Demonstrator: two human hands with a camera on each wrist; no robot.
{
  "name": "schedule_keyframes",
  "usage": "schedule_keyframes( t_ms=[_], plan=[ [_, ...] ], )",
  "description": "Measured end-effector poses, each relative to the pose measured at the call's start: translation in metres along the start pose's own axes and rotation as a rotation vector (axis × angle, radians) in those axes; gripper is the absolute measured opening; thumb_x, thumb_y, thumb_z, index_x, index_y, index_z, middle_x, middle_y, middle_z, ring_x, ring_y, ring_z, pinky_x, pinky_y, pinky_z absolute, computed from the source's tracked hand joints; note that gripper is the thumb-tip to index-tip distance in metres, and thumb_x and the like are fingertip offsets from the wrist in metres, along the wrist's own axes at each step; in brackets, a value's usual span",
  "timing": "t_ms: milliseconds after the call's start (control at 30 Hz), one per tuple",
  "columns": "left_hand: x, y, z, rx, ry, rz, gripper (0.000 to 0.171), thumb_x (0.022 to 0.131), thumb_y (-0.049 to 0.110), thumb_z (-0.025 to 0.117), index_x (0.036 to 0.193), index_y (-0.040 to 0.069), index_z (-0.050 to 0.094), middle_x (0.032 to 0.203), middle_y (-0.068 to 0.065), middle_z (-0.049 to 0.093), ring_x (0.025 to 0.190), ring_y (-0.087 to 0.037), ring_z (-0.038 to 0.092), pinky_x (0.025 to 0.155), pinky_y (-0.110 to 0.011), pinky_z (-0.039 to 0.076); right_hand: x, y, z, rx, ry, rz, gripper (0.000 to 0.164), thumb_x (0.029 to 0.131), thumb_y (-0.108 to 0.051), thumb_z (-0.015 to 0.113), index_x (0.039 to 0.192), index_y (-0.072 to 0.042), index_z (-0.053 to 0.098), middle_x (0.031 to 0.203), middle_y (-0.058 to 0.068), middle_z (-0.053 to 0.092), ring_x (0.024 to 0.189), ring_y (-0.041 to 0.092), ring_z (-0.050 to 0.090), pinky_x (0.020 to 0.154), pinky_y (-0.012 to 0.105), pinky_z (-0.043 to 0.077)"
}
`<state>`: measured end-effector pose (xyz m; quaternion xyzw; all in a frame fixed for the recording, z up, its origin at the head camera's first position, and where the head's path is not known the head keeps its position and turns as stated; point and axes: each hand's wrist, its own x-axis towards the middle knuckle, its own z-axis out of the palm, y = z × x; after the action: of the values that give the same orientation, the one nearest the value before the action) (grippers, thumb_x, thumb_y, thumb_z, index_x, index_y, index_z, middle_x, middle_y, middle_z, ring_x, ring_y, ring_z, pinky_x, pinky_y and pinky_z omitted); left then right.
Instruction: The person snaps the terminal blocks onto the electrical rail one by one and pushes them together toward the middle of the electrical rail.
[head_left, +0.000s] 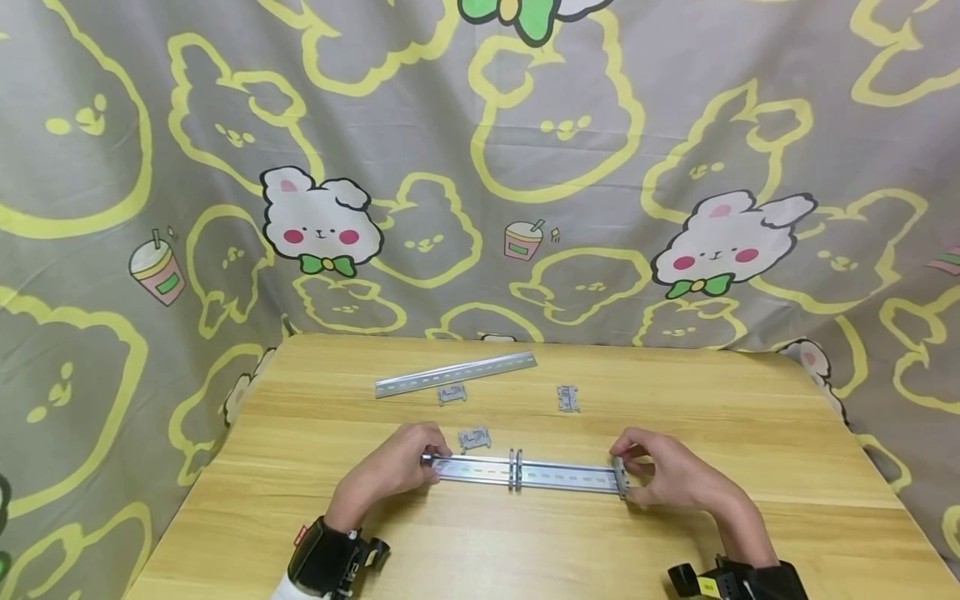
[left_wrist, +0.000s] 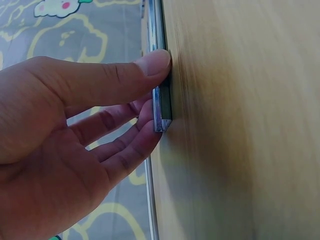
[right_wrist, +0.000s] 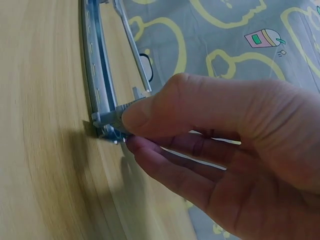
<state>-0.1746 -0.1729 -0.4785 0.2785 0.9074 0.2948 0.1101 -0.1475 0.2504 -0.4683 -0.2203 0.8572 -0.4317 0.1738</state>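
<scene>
A slotted metal DIN rail (head_left: 566, 477) lies lengthwise across the table in front of me. My left hand (head_left: 401, 462) grips its left end, with the thumb on one edge and fingertips on the other in the left wrist view. At the rail's right end stands a grey end bracket (head_left: 620, 477), set crosswise. My right hand (head_left: 671, 471) pinches this bracket between thumb and fingers; the fingers partly cover it in the right wrist view. Two thin grey brackets (head_left: 515, 469) sit side by side across the rail's middle. Whether the right-end bracket is fully seated cannot be told.
Another slotted rail (head_left: 456, 374) lies slantwise farther back. Loose grey brackets lie flat: one (head_left: 452, 394) by that rail, one (head_left: 474, 438) behind the near rail, one (head_left: 567, 398) to the right. A patterned curtain (head_left: 480, 250) hangs behind the wooden table (head_left: 750, 400).
</scene>
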Motion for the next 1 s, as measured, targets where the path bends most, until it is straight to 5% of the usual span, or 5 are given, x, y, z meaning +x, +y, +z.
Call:
schedule_keyframes(
  t_ms=[633, 1000],
  plan=[
    [0.0, 0.0, 0.0, -0.015, -0.002, -0.013, 0.03, 0.075, -0.007, 0.084, 0.103, 0.001, 0.076, 0.099, -0.004, 0.068, 0.091, -0.021, 0.064, 0.084, -0.04, 0.058, 0.011, -0.01, 0.015, -0.145, 0.075, -0.048, 0.053, 0.058, 0.012, 0.078, 0.103, -0.005, 0.057, 0.105, 0.006, 0.066, 0.106, 0.031, 0.065, 0.092, 0.041, 0.057],
    [0.001, 0.0, 0.0, -0.013, -0.008, -0.018, 0.03, 0.076, -0.006, 0.084, 0.104, 0.002, 0.076, 0.099, -0.003, 0.068, 0.091, -0.022, 0.064, 0.084, -0.041, 0.058, 0.021, -0.016, 0.027, -0.135, 0.073, -0.062, 0.053, 0.059, 0.012, 0.079, 0.105, -0.004, 0.057, 0.106, 0.008, 0.066, 0.101, 0.028, 0.066, 0.081, 0.037, 0.059]
  ],
)
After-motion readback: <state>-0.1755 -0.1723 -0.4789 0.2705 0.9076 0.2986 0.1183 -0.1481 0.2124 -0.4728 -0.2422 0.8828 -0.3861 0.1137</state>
